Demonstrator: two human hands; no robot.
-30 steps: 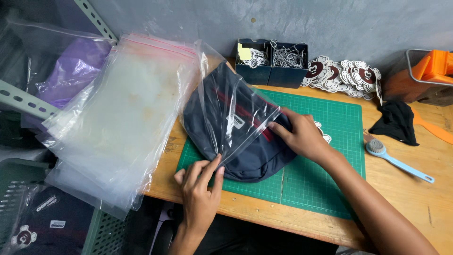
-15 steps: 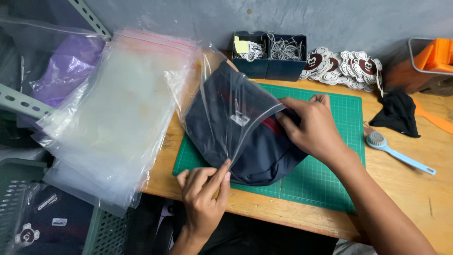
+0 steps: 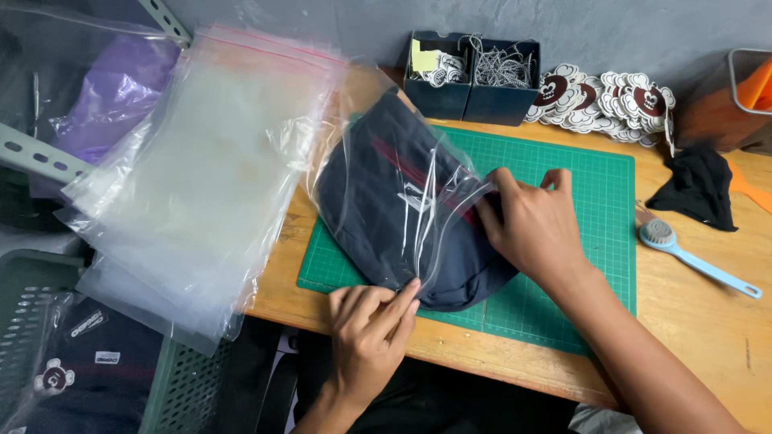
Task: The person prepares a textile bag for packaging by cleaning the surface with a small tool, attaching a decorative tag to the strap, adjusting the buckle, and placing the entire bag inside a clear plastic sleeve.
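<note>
Right hand (image 3: 535,229) slid deeper, grip on one dark garment (image 3: 386,201), left hand (image 3: 370,329) pinching one clear bag (image 3: 418,233) edge, one brush (image 3: 691,257)

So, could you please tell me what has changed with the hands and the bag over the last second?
The right hand moved from resting on the dark folded garment up to the open edge of the clear plastic bag and now grips it. The left hand kept pinching the bag's near corner, shifting slightly right. The stack of empty bags, green cutting mat and blue brush stayed put.
</note>
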